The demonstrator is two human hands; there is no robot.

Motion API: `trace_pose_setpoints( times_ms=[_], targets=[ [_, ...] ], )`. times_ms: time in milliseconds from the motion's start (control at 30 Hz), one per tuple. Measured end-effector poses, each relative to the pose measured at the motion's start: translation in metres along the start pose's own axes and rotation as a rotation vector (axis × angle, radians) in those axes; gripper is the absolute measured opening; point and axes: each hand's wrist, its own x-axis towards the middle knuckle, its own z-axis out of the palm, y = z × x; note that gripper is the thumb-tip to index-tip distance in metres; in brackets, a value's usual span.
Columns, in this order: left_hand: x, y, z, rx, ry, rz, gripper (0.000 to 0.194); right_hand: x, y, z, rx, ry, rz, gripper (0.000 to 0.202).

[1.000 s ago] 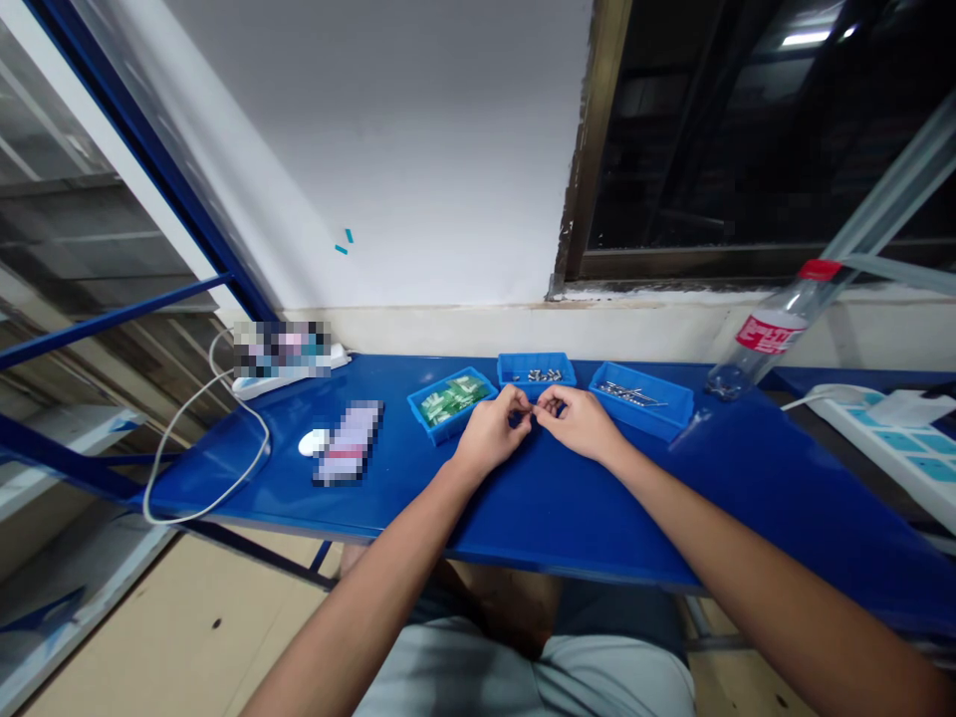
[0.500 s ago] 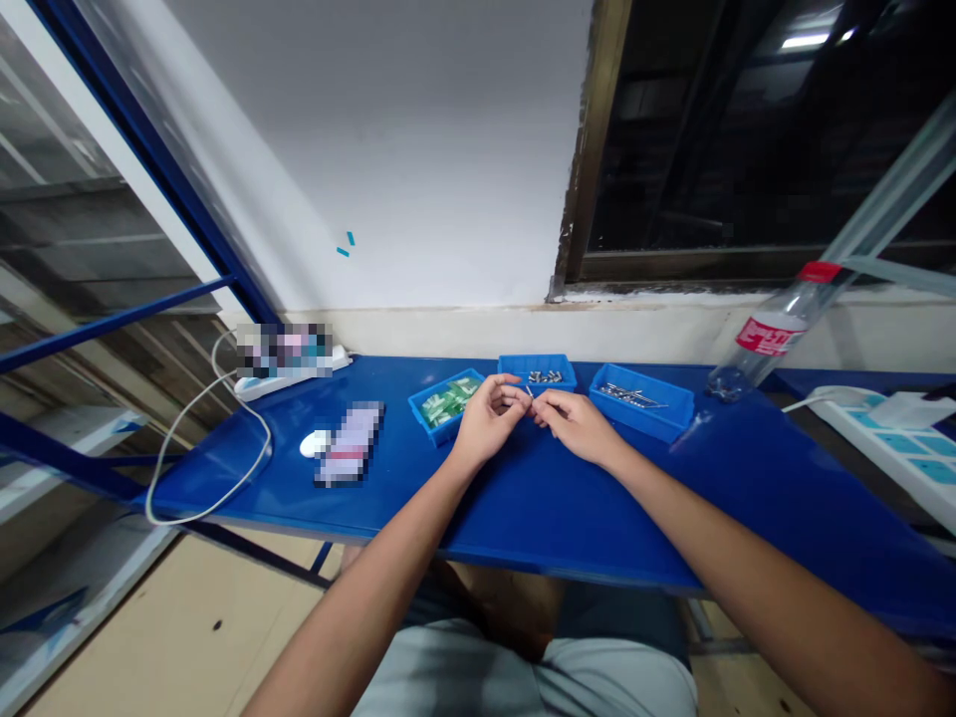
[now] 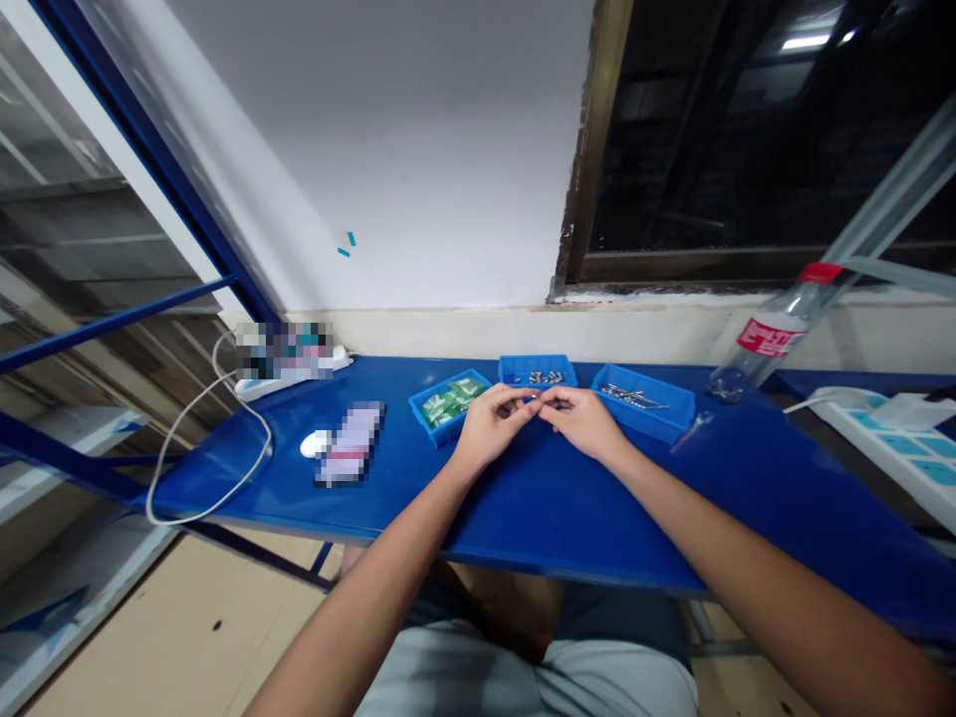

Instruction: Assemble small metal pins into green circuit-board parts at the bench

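Observation:
My left hand and my right hand meet at the fingertips above the blue table. Both are closed in a pinch around a small metal piece, mostly hidden by the fingers; its exact kind I cannot make out. Just behind the hands stands a blue bin with short shiny metal pieces. To the left, another blue bin holds green-and-white packets. A third blue bin, right of my right hand, contains long thin metal rods.
A blurred-out flat object and a white round item lie on the table at left. A white cable loops over its edge near a power strip. At right stand a plastic bottle and another power strip.
My fingertips have come closer together, covering more of the small metal piece, which showed upright before. Both hands shifted slightly to the right. The bins have not moved.

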Motion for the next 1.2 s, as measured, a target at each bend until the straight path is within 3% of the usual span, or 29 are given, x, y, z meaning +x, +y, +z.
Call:
trace_pose_setpoints(
  times_ms=[367,500,700,933,1200],
  targets=[
    [0.0,0.001,0.001,-0.047,-0.018,-0.015,0.033,0.0,-0.002,0.001,0.083,0.027,0.034,0.028],
    [-0.002,0.003,0.001,0.089,0.0,-0.022,0.027,0.001,-0.002,0.0,0.112,0.069,0.07,0.037],
    [-0.005,-0.002,0.001,0.377,-0.158,0.149,0.026,0.005,0.0,-0.002,0.177,0.124,0.105,0.048],
    [-0.008,-0.021,0.002,0.513,-0.318,0.166,0.033,0.005,0.003,-0.001,0.156,0.12,0.132,0.046],
    [-0.006,-0.02,0.0,0.473,-0.33,0.19,0.035,0.004,-0.002,0.0,0.244,0.15,0.184,0.045]
  ],
)
